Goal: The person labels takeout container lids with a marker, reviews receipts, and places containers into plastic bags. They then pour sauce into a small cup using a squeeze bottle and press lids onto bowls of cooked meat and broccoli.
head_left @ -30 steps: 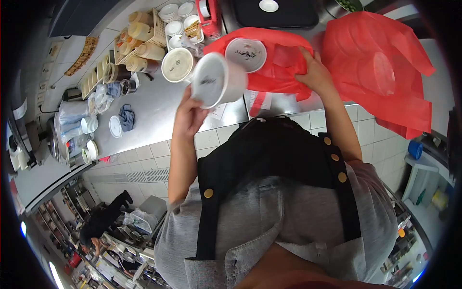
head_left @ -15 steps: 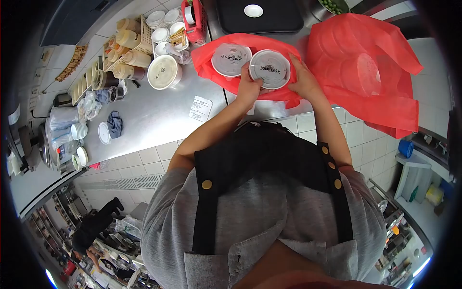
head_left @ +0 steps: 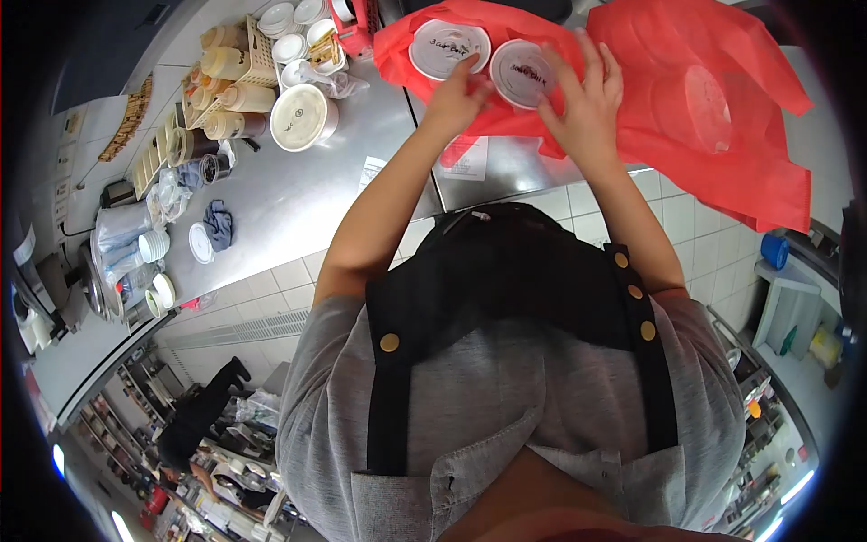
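Note:
Two round tubs with white, hand-marked lids sit side by side in an opened red bag (head_left: 392, 56). My left hand (head_left: 456, 104) is at the near edge of the left tub (head_left: 442, 47), a finger reaching onto its lid and the others apart. Beside the right tub (head_left: 518, 72), my right hand (head_left: 585, 108) has its fingers spread, the fingertips over the tub's right edge. Neither hand grips a tub. A second, filled red bag (head_left: 652, 63) stands to the right, with a round lid shape showing through it.
Left on the steel counter (head_left: 298, 194) stand a large lidded tub (head_left: 302, 117), several sauce bottles (head_left: 239, 98) and stacked small lids (head_left: 289, 47). Paper slips (head_left: 474, 163) lie near the front edge. A person (head_left: 194, 420) in dark clothes is behind at lower left.
The right tub, which both hands held, now sits lower in the bag beside the other. Both hands have let go and their fingers have spread. The whole view has shifted.

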A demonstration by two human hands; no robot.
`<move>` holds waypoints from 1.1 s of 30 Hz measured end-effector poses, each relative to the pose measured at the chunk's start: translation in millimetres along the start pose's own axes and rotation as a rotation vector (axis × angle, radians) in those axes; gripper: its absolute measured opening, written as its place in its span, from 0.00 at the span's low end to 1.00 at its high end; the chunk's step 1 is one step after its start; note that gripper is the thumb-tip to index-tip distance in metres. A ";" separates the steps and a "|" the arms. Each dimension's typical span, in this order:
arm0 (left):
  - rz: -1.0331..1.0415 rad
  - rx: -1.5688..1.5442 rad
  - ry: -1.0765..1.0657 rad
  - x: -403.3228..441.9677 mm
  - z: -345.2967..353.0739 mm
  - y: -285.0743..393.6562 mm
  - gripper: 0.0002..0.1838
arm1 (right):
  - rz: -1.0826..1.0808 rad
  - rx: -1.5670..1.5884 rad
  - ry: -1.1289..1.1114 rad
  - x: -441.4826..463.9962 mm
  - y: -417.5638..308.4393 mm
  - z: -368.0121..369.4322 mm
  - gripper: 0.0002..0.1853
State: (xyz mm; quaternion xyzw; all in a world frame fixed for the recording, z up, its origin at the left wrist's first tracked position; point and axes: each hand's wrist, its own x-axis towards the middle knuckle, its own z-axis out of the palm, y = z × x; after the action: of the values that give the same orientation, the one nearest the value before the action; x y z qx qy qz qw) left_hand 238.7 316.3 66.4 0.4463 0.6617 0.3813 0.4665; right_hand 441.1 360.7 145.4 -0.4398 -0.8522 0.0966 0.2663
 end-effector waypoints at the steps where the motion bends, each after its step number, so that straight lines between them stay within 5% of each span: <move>1: 0.116 -0.008 0.112 -17.3 -8.4 -4.2 0.22 | -0.231 -0.025 0.110 -8.6 -9.2 -0.6 0.32; 2: 0.101 -0.021 0.210 -32.5 -16.6 -13.5 0.18 | -0.462 -0.052 0.220 -14.6 -17.6 0.9 0.25; 4: 0.088 0.036 0.380 -62.1 -28.4 -46.5 0.13 | -0.738 0.258 -0.143 -37.2 -31.1 21.7 0.14; 6: 0.083 0.108 0.450 -91.7 -23.9 -75.7 0.11 | -0.878 0.453 -0.624 -47.4 -36.6 56.9 0.14; 9: -0.031 0.301 0.387 -132.6 -13.7 -84.3 0.06 | -0.886 0.069 -0.804 -57.8 -27.3 119.4 0.14; 12: -0.129 0.410 0.265 -150.6 -0.9 -83.7 0.10 | -0.682 0.083 -0.659 -48.1 -13.4 153.5 0.16; 15: 0.054 0.632 0.115 -154.8 9.8 -85.9 0.30 | -0.613 -0.007 -0.568 -30.7 -5.2 160.9 0.17; 23: -0.044 0.864 -0.051 -166.6 24.5 -97.7 0.35 | -0.576 -0.098 -0.622 -21.9 -0.6 160.0 0.21; 29: -0.051 0.866 -0.048 -168.4 28.1 -95.4 0.36 | -0.380 0.195 -0.410 -33.5 5.3 191.7 0.11; 33: -0.099 0.862 -0.060 -167.2 30.6 -85.1 0.36 | -0.559 0.242 -0.589 -37.0 16.2 187.3 0.19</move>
State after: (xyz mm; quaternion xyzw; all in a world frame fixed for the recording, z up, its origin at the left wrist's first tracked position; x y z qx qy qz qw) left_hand 275.8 134.3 26.0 0.5789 0.7671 0.0343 0.2743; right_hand 368.9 353.7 -32.0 -0.1107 -0.9610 0.2416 0.0771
